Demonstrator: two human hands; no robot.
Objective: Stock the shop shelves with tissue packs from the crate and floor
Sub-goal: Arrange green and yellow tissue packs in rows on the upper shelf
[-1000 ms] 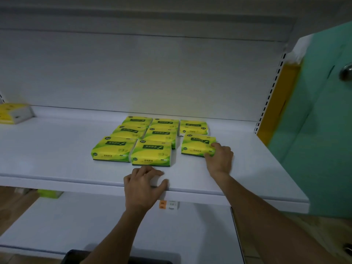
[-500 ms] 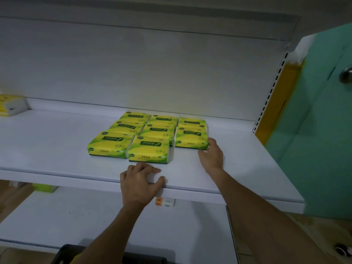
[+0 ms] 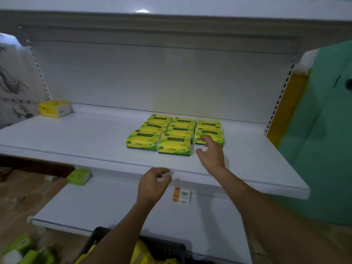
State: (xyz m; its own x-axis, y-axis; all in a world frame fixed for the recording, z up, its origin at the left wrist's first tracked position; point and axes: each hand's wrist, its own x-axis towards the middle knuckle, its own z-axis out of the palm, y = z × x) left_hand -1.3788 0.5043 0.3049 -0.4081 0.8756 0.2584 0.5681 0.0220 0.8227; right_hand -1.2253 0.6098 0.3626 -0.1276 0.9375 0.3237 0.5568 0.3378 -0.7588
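Several green-and-yellow tissue packs (image 3: 174,143) lie flat in rows on the white middle shelf (image 3: 76,138). My right hand (image 3: 211,153) hovers just in front of the rightmost front pack (image 3: 213,135), fingers loosely spread, holding nothing. My left hand (image 3: 153,184) hangs in front of the shelf's front edge, fingers loosely curled and empty. A black crate (image 3: 162,246) with yellow packs inside shows at the bottom, partly hidden by my left arm.
A yellow pack (image 3: 54,108) sits at the shelf's far left. On the lower shelf (image 3: 106,204) lie a green pack (image 3: 79,176) and a small white-orange pack (image 3: 181,195). Green packs (image 3: 24,250) lie on the floor at bottom left. A teal door (image 3: 327,130) stands at the right.
My right hand has let go of the rightmost pack and pulled back a little. My left hand has lifted off the shelf edge and drawn back. The view has widened and dropped.
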